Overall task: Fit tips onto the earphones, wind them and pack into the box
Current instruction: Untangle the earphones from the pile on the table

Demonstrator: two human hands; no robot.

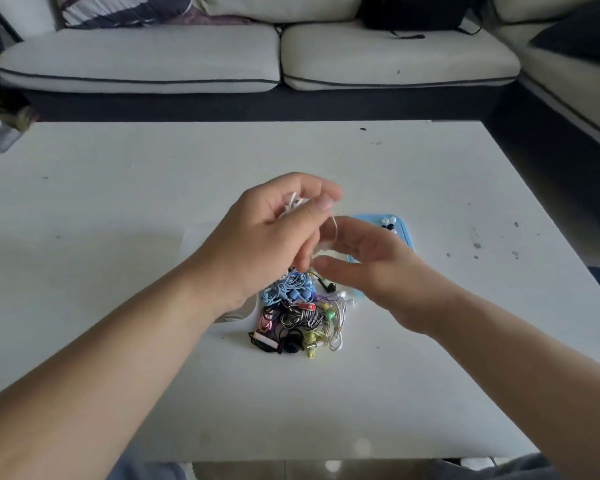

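My left hand is raised above the table and closed around white earphones, whose coiled cord shows between the fingers. A strand of that cord runs down to my right hand, which is blurred and curled around it just to the right. Below both hands lies a tangled pile of earphones in blue, black, red, green and clear. A light blue tray with small white and dark ear tips sits behind my right hand. A white box is mostly hidden under my left wrist.
The white table carries a few dark specks toward its right side. A grey sofa runs along the far edge, with a black bag on its right cushion. My knees show at the near edge.
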